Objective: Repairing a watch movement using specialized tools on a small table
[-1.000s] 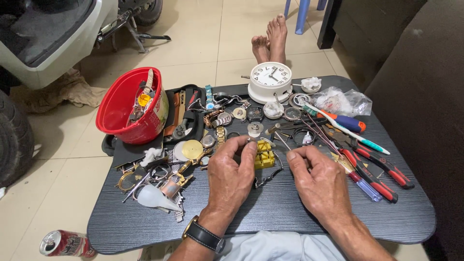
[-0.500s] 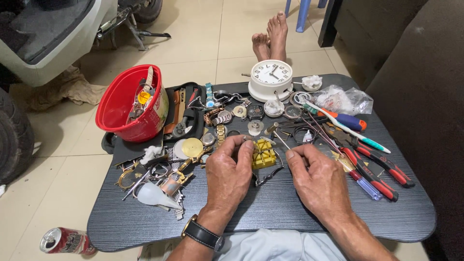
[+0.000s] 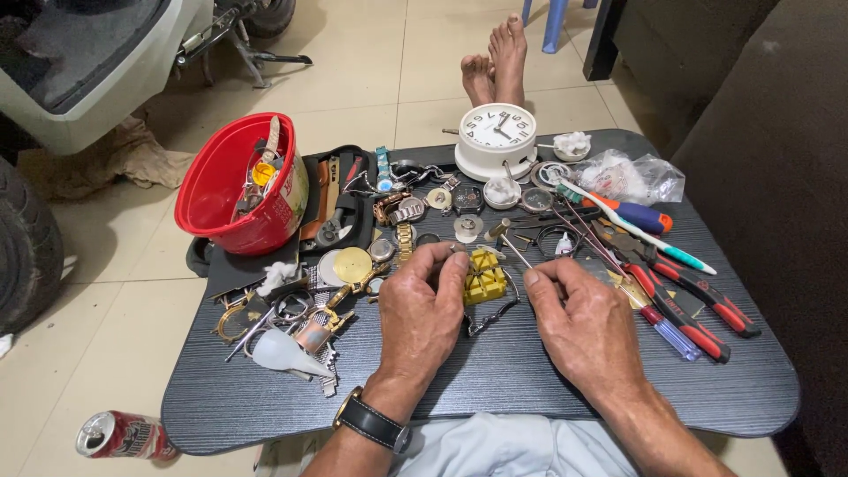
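Head view, left hand (image 3: 422,311) fingers pinching yellow holder (image 3: 485,276)

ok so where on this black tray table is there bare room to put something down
Bare wood-grain shows along the near edge of the black tray table, between the left hand and right hand, and at the near right corner below the red-handled pliers. The far half is crowded: red plastic bowl, white round clock, watch parts.
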